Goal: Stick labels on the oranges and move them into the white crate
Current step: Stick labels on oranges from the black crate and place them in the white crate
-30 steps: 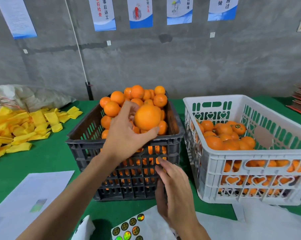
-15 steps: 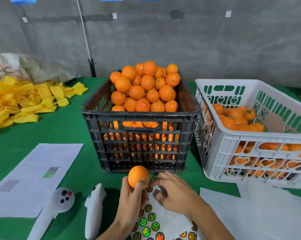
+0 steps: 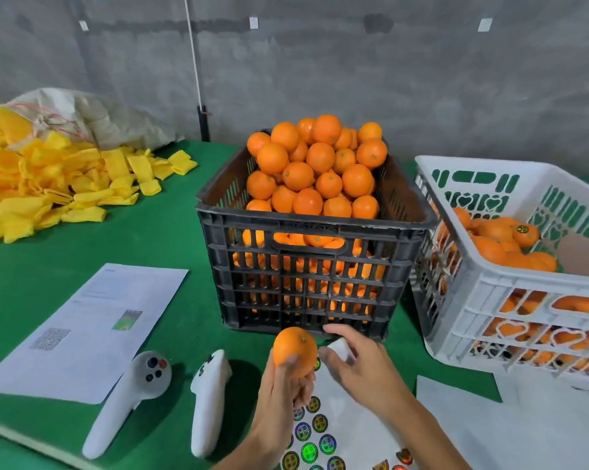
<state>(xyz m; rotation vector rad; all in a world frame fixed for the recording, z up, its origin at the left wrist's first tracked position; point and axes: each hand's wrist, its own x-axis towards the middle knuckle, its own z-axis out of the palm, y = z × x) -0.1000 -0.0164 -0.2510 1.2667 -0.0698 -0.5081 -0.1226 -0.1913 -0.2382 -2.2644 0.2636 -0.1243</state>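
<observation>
Bench (image 3: 66, 266): covered in green cloth; carries everything listed below.
Black crate (image 3: 313, 266): stands at mid-bench, toward the far edge; heaped above its rim with unlabelled oranges (image 3: 317, 171).
White crate (image 3: 523, 293): at the right edge of the bench, just beside the black crate; part filled with oranges, one near the top showing a round dark label (image 3: 522, 229).
Yellow sleeves (image 3: 45, 184): loose pile at the far left corner, spilling from a pale sack (image 3: 83, 113).
Printed sheet (image 3: 86, 327): lies flat at the near left, well apart from the crates.
White paper (image 3: 510, 432): lies at the near right, below the white crate.
Label sheet (image 3: 333, 432): at the near edge, under both hands; rows of round shiny labels visible; its far corner is curled up beside the right hand.
Two white controllers (image 3: 130, 398): lie at the near edge, between the printed sheet and the label sheet.
Left hand (image 3: 283, 395): raised above the label sheet; fingers and thumb wrapped round the held orange from below.
Held orange (image 3: 295, 351): in the left hand, in front of the black crate's near wall, stem end up; no label seen on the visible side.
Right hand (image 3: 361, 368): just beside the held orange, fingers loosely spread and partly bent toward it; whether a label sits on a fingertip cannot be told.
</observation>
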